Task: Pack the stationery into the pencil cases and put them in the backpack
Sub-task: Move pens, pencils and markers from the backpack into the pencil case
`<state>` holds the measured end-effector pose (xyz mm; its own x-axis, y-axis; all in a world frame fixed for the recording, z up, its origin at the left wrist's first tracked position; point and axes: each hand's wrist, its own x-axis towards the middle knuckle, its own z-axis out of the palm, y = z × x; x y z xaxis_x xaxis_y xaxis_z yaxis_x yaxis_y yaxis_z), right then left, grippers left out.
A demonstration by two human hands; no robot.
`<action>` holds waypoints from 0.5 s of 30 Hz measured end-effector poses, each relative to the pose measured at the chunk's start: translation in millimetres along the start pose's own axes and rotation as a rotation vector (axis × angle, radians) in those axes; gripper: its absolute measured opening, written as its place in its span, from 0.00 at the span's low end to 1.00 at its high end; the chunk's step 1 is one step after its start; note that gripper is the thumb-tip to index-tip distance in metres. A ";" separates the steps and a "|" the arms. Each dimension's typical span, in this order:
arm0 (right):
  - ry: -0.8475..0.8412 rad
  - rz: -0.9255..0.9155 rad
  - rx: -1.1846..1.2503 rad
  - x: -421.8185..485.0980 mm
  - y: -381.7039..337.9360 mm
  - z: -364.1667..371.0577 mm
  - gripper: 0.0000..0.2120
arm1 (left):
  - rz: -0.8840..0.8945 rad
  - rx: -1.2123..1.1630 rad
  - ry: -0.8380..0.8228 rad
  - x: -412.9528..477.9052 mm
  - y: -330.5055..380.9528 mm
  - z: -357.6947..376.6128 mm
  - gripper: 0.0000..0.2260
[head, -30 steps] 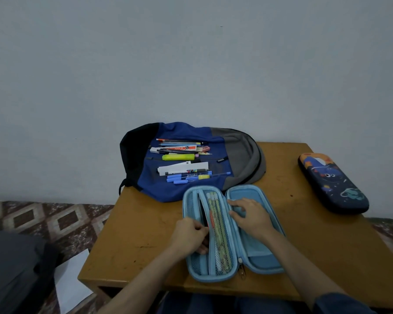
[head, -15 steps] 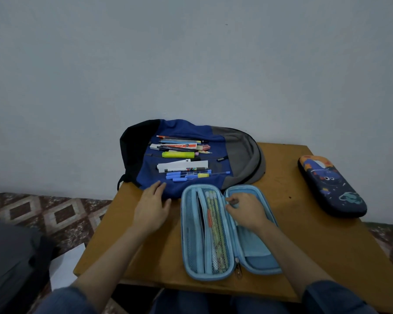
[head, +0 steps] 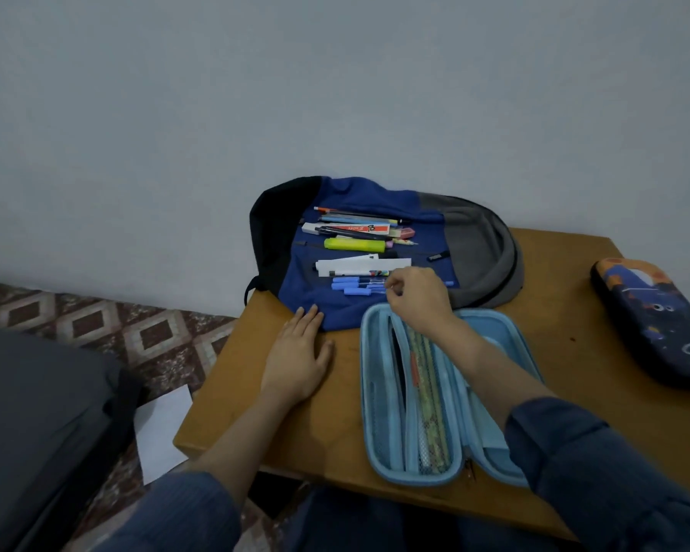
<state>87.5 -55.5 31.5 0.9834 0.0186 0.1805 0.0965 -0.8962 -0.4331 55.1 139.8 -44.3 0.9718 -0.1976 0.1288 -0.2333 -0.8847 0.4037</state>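
Head view, open blue pencil case (head: 368,392) holding pencils (head: 431,412), left hand (head: 299,364) flat, right hand (head: 417,298) curled, grip unclear.

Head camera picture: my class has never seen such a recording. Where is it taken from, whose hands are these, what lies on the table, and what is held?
No machine here: a person wears one camera on the head, looking down at their own hands. On the wooden table lies a blue and grey backpack with a green highlighter, blue pens and other stationery spread on top. Nearer is an open light blue pencil case with pencils behind its mesh; a dark patterned pencil case lies shut at the right. The left hand rests flat on the table, holding nothing. The right hand curls its fingers over the blue pens; whether it grips one cannot be told.
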 end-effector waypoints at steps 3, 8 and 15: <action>-0.033 -0.050 -0.047 8.3 -7.1 13.7 0.10 | -0.005 -0.004 0.025 0.5 0.4 0.9 0.24; -0.104 -0.007 -0.216 22.8 -12.1 24.0 0.10 | -0.013 -0.016 0.037 0.6 -1.0 1.9 0.24; -0.236 -0.084 -0.479 33.3 -27.3 24.7 0.09 | -0.015 -0.013 0.038 1.2 -3.1 3.4 0.24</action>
<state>121.4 -19.5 27.6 0.9885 0.1483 -0.0297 0.1493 -0.9882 0.0356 57.1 140.8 -48.5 0.9732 -0.1684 0.1567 -0.2198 -0.8816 0.4176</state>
